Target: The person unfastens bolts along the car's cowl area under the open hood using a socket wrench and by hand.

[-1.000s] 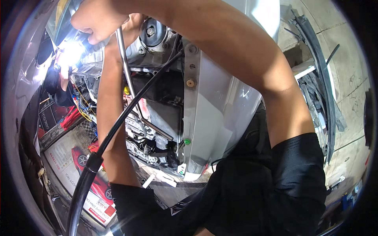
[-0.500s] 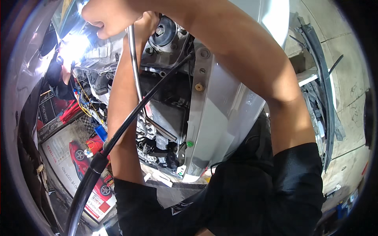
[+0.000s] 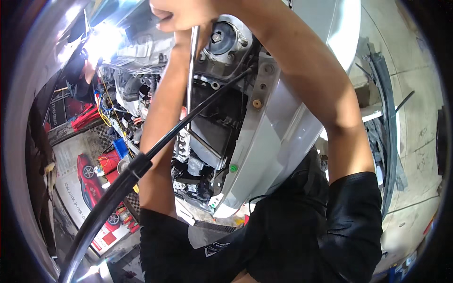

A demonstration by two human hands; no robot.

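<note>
A: Both arms go up over the open engine bay (image 3: 207,141). What are they holding?

B: The right hand (image 3: 181,14) is a closed fist at the very top of the view, wrapped around the upper end of a long metal rod (image 3: 190,75). The rod hangs almost straight down from it into the machinery, near the round strut mount (image 3: 222,37).

A: Why grip it so high?

B: My guess is that the far end sits deep among the parts, so only the top is within reach.

A: And the left hand?

B: It is cut off by the top edge; I cannot tell whether it is open or closed. Only the left forearm (image 3: 160,122) shows, rising beside the rod.

A: The black bar across the middle?

B: A hood strut (image 3: 155,151), slanting from lower left up to the silver fender (image 3: 283,122), passing in front of the forearm.
</note>
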